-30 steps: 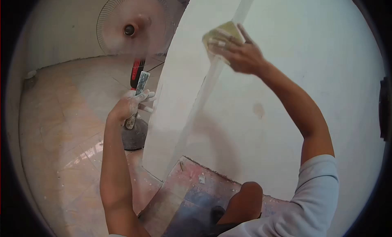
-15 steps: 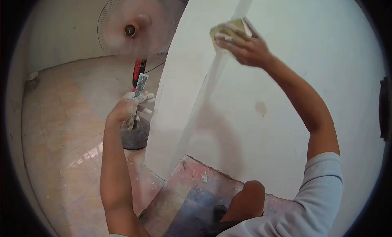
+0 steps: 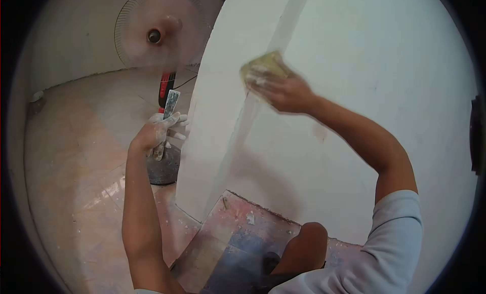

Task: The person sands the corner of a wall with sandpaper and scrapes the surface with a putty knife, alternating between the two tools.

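Note:
My right hand (image 3: 281, 89), blurred by motion, presses a piece of yellow sandpaper (image 3: 271, 64) flat against the white wall panel (image 3: 354, 56). It lies over the grey strip (image 3: 290, 25) that runs down the panel's inner corner. Lower and to the left, my left hand (image 3: 156, 134) is closed around a putty knife (image 3: 171, 102) smeared with white and dark residue. The knife points upward, and its lower end shows beneath the hand. White powder coats the fingers of this hand, some of which stick out toward the wall edge.
A standing fan (image 3: 154, 36) with a red and black post is behind my left hand, its round dark base (image 3: 164, 167) on the dusty tiled floor (image 3: 66, 182). My bent knee (image 3: 309, 238) is close to the wall's bottom edge. White scraps dot the floor.
My right hand and the sandpaper have slid down and to the left along the grey strip. The left hand keeps the putty knife in nearly the same spot; the view has shifted slightly.

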Motion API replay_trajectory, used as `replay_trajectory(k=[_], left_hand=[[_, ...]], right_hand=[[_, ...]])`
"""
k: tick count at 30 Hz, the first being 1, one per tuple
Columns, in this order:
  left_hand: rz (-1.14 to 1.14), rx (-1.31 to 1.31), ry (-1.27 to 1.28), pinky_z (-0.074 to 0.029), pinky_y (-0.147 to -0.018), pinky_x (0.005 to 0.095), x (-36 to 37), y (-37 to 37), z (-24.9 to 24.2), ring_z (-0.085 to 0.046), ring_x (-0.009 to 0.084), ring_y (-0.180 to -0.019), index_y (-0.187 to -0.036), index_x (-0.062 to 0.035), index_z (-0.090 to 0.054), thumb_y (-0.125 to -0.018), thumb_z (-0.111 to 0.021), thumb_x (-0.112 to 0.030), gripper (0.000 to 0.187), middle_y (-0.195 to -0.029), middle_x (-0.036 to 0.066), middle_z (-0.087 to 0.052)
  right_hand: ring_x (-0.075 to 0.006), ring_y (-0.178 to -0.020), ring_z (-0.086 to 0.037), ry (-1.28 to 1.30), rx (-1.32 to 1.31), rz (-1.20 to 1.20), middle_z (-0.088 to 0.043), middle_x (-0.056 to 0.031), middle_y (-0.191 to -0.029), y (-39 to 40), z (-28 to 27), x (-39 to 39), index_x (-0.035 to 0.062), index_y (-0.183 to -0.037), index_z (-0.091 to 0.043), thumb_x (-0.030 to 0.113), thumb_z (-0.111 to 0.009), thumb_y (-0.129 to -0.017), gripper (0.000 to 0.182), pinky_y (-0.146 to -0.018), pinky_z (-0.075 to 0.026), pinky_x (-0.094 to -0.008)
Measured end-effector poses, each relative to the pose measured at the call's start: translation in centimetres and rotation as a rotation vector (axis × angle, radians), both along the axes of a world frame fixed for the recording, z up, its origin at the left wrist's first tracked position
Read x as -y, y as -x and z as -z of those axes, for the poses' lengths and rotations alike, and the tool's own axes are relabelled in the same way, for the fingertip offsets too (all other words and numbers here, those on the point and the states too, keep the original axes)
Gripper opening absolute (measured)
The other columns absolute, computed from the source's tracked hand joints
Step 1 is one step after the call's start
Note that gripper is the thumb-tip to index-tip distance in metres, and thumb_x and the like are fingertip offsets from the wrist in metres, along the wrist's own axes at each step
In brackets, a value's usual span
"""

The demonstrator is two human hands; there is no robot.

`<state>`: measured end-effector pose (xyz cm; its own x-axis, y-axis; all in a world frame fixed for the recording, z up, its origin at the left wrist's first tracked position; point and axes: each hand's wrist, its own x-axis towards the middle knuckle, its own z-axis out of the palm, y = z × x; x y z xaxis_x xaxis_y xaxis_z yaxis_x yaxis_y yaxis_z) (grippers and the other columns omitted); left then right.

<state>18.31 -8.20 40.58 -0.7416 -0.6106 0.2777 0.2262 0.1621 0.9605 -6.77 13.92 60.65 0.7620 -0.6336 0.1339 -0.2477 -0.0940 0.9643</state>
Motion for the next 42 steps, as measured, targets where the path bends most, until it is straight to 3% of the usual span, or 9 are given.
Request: replay_trajectory(k=[3,6,8,12,17,30,31,37,42], left_hand=[[0.023,0.026,0.016,-0.048,-0.061,0.0299,0.2,0.1,0.0,-0.072,0.0182,-0.088,-0.131,-0.0015,-0.062,-0.101,-0.058,-0.049,0.056,-0.129,0.008,-0.07],[0.014,0.027,0.018,-0.048,-0.062,0.0309,0.6,0.0,0.1,-0.072,0.0185,-0.088,-0.131,-0.0017,-0.063,-0.102,-0.058,-0.049,0.056,-0.128,0.008,-0.07],[0.033,0.037,0.01,-0.049,-0.063,0.0314,0.5,0.4,0.3,-0.072,0.0187,-0.087,-0.131,-0.0018,-0.063,-0.102,-0.058,-0.049,0.056,-0.128,0.008,-0.07],[-0.005,0.042,-0.008,-0.048,-0.062,0.0305,0.6,0.6,0.5,-0.072,0.0184,-0.085,-0.13,-0.0019,-0.063,-0.102,-0.059,-0.047,0.054,-0.127,0.007,-0.071],[-0.021,0.03,-0.034,-0.048,-0.061,0.0295,0.2,0.6,0.4,-0.072,0.0182,-0.085,-0.129,-0.0026,-0.064,-0.102,-0.059,-0.046,0.051,-0.125,0.006,-0.072],[-0.004,0.025,-0.007,-0.048,-0.057,0.028,0.3,0.4,0.1,-0.071,0.0171,-0.084,-0.135,-0.0013,-0.057,-0.102,-0.06,-0.043,0.053,-0.124,0.007,-0.072],[-0.006,0.017,-0.027,-0.048,-0.058,0.0282,0.1,0.4,0.1,-0.071,0.0168,-0.083,-0.134,-0.0014,-0.058,-0.102,-0.06,-0.043,0.052,-0.124,0.006,-0.072],[0.015,0.065,-0.005,-0.049,-0.058,0.0292,0.8,0.7,0.2,-0.071,0.0171,-0.084,-0.13,-0.0022,-0.061,-0.102,-0.061,-0.043,0.05,-0.124,0.007,-0.072],[0.019,0.032,-0.006,-0.048,-0.059,0.0305,0.5,0.5,0.2,-0.071,0.0177,-0.085,-0.128,-0.003,-0.065,-0.101,-0.06,-0.048,0.052,-0.125,0.007,-0.072]], right_hand=[[-0.0168,-0.127,-0.06,-0.148,-0.064,-0.051,-0.071,0.0055,-0.123,-0.4,1.2,0.0,0.0193,-0.121,-0.072,0.022,-0.063,-0.093,0.03,-0.125,-0.032,-0.0473],[-0.0189,-0.129,-0.059,0.292,-0.133,0.152,-0.071,0.0033,-0.127,0.5,-7.8,1.9,0.0207,-0.128,-0.069,0.025,-0.061,-0.094,0.035,-0.127,-0.019,-0.0508],[-0.0173,-0.127,-0.061,0.502,-0.045,0.312,-0.07,0.0025,-0.129,-2.9,-12.2,0.4,0.0226,-0.132,-0.068,0.019,-0.065,-0.091,0.041,-0.122,-0.031,-0.0519],[-0.0153,-0.134,-0.056,0.196,-0.186,0.207,-0.072,0.0048,-0.125,-0.9,-5.8,0.5,0.0217,-0.125,-0.071,0.016,-0.063,-0.092,0.034,-0.128,-0.012,-0.0577],[-0.0157,-0.133,-0.057,0.518,-0.149,0.122,-0.072,0.0054,-0.124,-0.7,-10.5,0.4,0.0217,-0.121,-0.073,0.023,-0.067,-0.091,0.031,-0.127,-0.014,-0.0586],[-0.016,-0.139,-0.051,0.396,-0.199,0.09,-0.071,0.0033,-0.128,-1.5,-12.3,-0.1,0.0221,-0.123,-0.072,0.019,-0.069,-0.091,0.033,-0.127,-0.015,-0.058],[-0.0179,-0.13,-0.059,0.406,-0.291,0.047,-0.071,0.001,-0.123,-1.2,-11.2,0.4,0.0186,-0.115,-0.074,0.017,-0.065,-0.09,0.026,-0.125,-0.025,-0.0559],[-0.0166,-0.133,-0.057,0.37,-0.194,0.036,-0.071,0.0055,-0.123,-1.5,-11.8,1.0,0.0224,-0.116,-0.074,0.019,-0.065,-0.089,0.029,-0.125,-0.018,-0.0611],[-0.0194,-0.127,-0.059,-0.061,0.053,-0.055,-0.069,0.0021,-0.126,0.9,2.2,1.9,0.0151,-0.114,-0.075,0.02,-0.064,-0.086,0.03,-0.122,-0.036,-0.0512]])
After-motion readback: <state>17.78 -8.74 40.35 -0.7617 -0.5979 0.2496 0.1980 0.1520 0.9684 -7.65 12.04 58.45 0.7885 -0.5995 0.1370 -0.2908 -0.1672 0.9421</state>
